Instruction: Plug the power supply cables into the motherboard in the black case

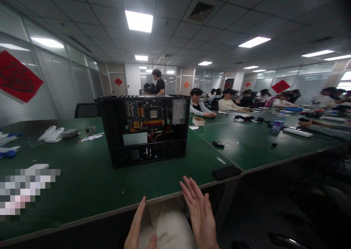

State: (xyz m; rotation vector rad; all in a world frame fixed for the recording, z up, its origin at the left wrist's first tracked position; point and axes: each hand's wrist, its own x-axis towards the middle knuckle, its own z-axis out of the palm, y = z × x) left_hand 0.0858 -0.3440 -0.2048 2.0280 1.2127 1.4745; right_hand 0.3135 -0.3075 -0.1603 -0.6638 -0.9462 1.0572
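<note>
An open black computer case (149, 154) stands upright on the green table (90, 187), its motherboard (135, 113) and power supply (179, 111) showing. Near the table's front edge, my left hand (137, 225) is raised with its fingers extended and holds nothing. My right hand (199, 212) is to the right of it, palm turned inward and fingers apart, also holding nothing. Both hands are in front of the case and do not touch it.
A black flat object (226, 172) lies at the table edge on the right. Farther back are a small box (198, 121), a bottle (278, 121) and several seated people. White pieces (52, 134) and a grey block (69, 133) are at the left.
</note>
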